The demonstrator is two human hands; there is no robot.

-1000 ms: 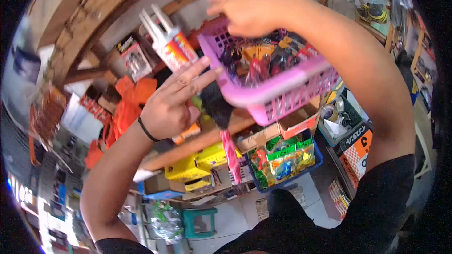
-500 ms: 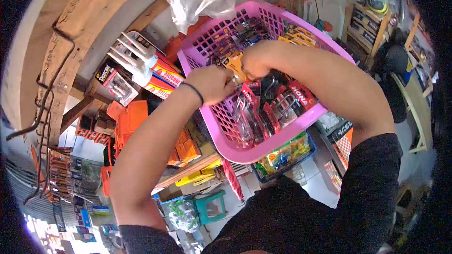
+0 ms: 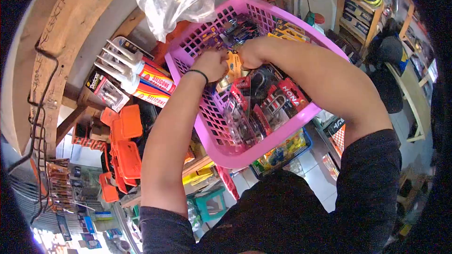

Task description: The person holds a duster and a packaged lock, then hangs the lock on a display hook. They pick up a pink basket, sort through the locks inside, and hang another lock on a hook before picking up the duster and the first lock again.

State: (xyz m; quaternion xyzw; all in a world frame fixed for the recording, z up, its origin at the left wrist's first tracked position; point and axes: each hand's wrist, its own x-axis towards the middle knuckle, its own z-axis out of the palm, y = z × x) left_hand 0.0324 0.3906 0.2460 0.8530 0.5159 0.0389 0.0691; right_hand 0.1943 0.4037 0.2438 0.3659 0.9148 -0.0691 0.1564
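Observation:
A pink plastic basket [image 3: 263, 146] holds carded hardware packs. Inside it, my left hand [image 3: 213, 65] is closed at the left edge of a yellow-orange card pack [image 3: 231, 68]. My right hand [image 3: 252, 52] has its fingers curled at the right side of the same pack. The fingertips of both hands are partly hidden. Nearer the basket's front lie red and black packs [image 3: 240, 95] marked HONA, with a padlock-like pack [image 3: 278, 106] beside them. Dark small packs [image 3: 240, 30] fill the far end, and yellow cards [image 3: 287, 30] stand along the far right side.
Silicone tubes [image 3: 153, 79] and a blister pack [image 3: 107, 91] lie left of the basket. Orange boxes [image 3: 128, 157] are lower left. Clear plastic bags [image 3: 172, 0] hang above. A blue crate [image 3: 282, 153] sits under the basket, and a green stool [image 3: 210, 203] stands below.
My left hand has moved up and away from the HONA packs, and more of the yellow-orange pack shows between my hands. The view has shifted slightly.

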